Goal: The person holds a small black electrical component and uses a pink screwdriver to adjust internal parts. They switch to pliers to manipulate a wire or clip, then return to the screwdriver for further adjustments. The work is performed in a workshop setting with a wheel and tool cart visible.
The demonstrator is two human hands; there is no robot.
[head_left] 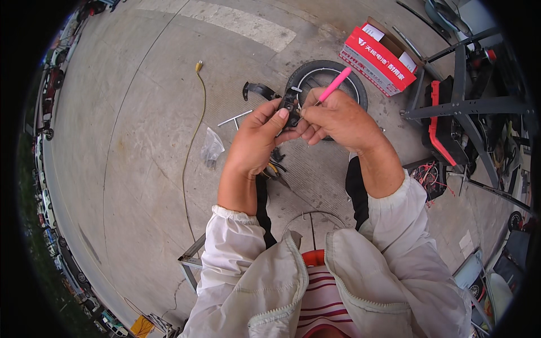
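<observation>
My left hand point(255, 139) is closed around a small black part point(289, 107) that looks like moulded plastic with a hole in its face. In my right hand point(346, 121) is a slim tool with a pink handle point(336, 83), slanting up to the right. Its thin shaft runs down between my fingers beside the black part; the tip is hidden by my fingertips. Both hands meet in front of me above the floor. Just beyond them lie a wheel with a black tyre point(360, 90) and a curved black piece point(260, 90).
A red and grey carton point(380, 59) stands past the wheel. To the right are a dark metal frame point(468, 107) and a black and red case point(442, 124). Pliers point(276, 173), a clear plastic bag point(212, 147), a T-shaped metal tool point(234, 119) and a yellow cord point(198, 112) lie on the concrete.
</observation>
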